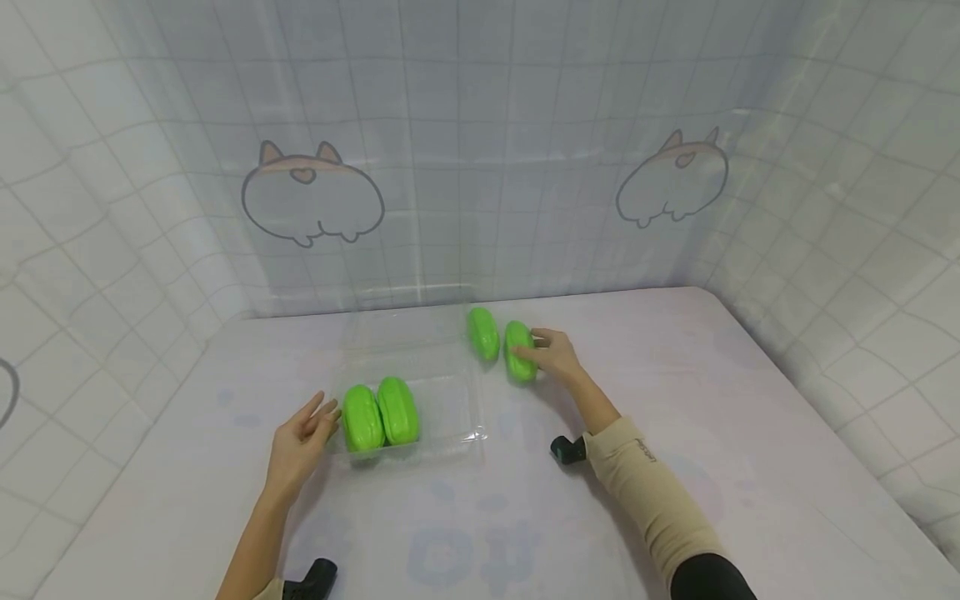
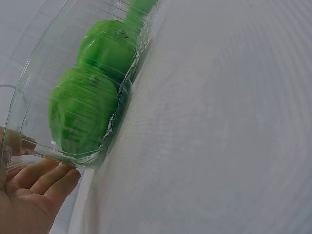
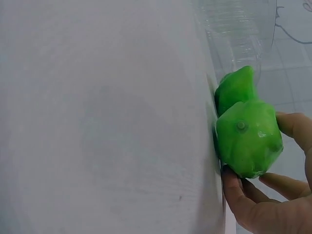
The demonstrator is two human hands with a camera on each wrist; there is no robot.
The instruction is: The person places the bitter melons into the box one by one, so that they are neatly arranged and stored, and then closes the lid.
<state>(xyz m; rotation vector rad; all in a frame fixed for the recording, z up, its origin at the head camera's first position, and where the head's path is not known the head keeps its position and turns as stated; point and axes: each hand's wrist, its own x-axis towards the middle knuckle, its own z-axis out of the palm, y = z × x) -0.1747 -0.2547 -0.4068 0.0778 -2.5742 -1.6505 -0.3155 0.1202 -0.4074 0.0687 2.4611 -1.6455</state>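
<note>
My right hand grips a green, ridged, cucumber-like piece, thumb on one side and fingers on the other. The piece is low over the white table. Just left of it lies a second green piece. A clear plastic box stands to the left, with a green piece and another green piece side by side in its left part. At the box's left edge, my left hand holds the wall, the thumb showing through the plastic and the fingertips at its outside.
Behind the box its clear lid lies folded back towards the rear wall. A grid-patterned curtain with cartoon animals encloses the back and sides of the white table. Dark straps and mounts sit on both wrists.
</note>
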